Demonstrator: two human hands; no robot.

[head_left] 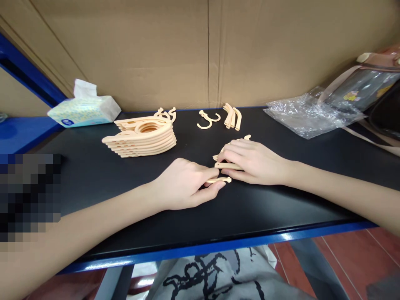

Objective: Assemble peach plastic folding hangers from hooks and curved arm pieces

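Note:
My left hand (pixel 187 183) is closed around a small cream hook piece (pixel 218 180), its knobbed end showing past the thumb. Just right of it, my right hand (pixel 248 160) grips a cream plastic bar (pixel 229 166) between thumb and fingers. Another cream part shows behind the right hand's fingers, its knobbed tip (pixel 247 137) sticking out above; the fingers hide most of it. Both hands are low over the black table (pixel 250 212), fingertips close together.
Stacked cream hanger parts (pixel 142 141) lie at left, hooks (pixel 208 119) and curved bars (pixel 232 116) at the back. A tissue pack (pixel 86 110) is back left; a plastic bag (pixel 309 114) and clear handbag (pixel 353 91) are at right.

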